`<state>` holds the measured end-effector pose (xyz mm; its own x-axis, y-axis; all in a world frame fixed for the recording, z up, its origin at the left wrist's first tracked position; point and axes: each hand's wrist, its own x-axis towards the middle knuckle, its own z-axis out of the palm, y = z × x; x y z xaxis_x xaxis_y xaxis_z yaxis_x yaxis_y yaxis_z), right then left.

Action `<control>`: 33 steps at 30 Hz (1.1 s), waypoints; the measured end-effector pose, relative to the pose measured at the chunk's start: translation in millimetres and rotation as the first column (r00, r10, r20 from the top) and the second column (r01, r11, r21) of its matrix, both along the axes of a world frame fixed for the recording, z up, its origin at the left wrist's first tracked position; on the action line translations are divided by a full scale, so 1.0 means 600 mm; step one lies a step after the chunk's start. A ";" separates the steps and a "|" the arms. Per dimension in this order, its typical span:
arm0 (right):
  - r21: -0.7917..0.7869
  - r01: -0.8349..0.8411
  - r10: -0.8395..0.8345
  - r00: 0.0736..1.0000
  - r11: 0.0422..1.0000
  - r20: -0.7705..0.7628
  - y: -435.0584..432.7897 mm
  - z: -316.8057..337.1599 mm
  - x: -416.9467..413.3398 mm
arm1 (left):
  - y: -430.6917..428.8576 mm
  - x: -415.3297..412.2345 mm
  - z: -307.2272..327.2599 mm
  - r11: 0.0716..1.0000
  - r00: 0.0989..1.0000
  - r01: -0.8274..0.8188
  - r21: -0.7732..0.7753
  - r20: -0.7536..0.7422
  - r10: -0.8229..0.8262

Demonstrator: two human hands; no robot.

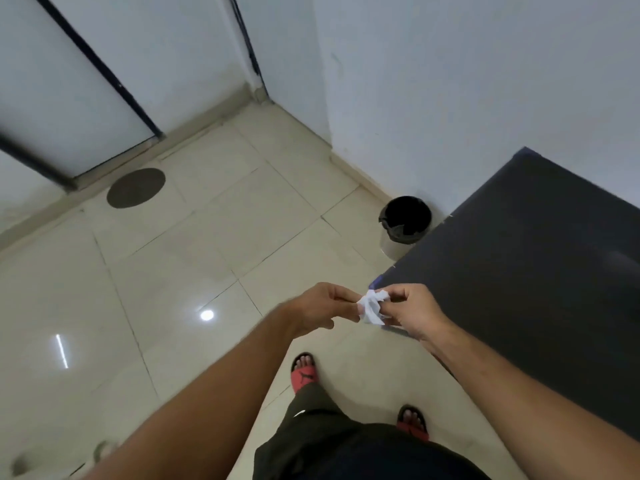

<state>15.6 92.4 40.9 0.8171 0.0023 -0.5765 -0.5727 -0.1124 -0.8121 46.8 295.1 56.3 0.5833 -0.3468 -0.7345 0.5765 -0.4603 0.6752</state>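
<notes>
A crumpled white tissue (372, 307) hangs between my two hands in front of me, above the tiled floor. My left hand (323, 308) pinches its left side with curled fingertips. My right hand (412, 311) pinches its right side, fingers curled around it. Both hands are level, near the corner of a dark table.
A dark grey table (540, 271) fills the right side against the white wall. A small bin with a black liner (404, 221) stands on the floor in the corner beyond it. A round dark floor plate (135, 187) lies near frosted glass doors (69, 81). My feet wear red sandals (303, 374).
</notes>
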 end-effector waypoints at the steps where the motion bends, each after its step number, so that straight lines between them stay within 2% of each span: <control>1: -0.020 -0.017 0.017 1.000 1.000 0.015 0.029 0.002 0.015 | 0.022 0.010 -0.001 0.999 0.998 -0.050 0.014 0.036 0.049; 4: -0.117 -0.086 0.095 0.993 0.989 0.066 0.118 0.004 0.070 | 0.094 0.054 -0.012 0.988 0.983 -0.154 0.024 0.101 0.151; 7: -0.102 -0.148 0.154 0.987 0.984 0.052 0.202 0.011 0.119 | 0.167 0.107 -0.013 0.983 0.974 -0.175 0.049 0.153 0.166; 11: 0.028 -0.168 0.168 0.986 0.985 0.013 0.296 0.020 0.165 | 0.250 0.186 -0.027 0.977 0.977 -0.170 0.125 0.151 0.151; 15: -0.086 -0.087 0.091 0.995 0.992 0.046 0.336 0.006 0.194 | 0.270 0.252 -0.036 0.986 0.994 -0.069 0.153 0.096 0.055; 21: -0.281 0.038 -0.002 0.992 0.959 0.130 0.309 -0.003 0.272 | 0.227 0.358 -0.041 0.988 0.996 0.079 0.134 0.025 -0.083; 27: -0.348 0.211 -0.144 0.967 0.914 0.208 0.250 -0.034 0.393 | 0.167 0.500 -0.050 0.987 0.983 0.161 0.019 -0.087 -0.158; 29: -0.377 0.218 -0.162 0.971 0.900 0.175 0.215 -0.043 0.440 | 0.135 0.550 -0.049 0.980 0.976 0.195 0.047 -0.107 -0.189; 33: -0.404 0.270 -0.268 0.961 0.874 0.061 0.143 -0.069 0.513 | 0.061 0.632 -0.057 0.936 0.947 0.303 0.182 0.055 -0.317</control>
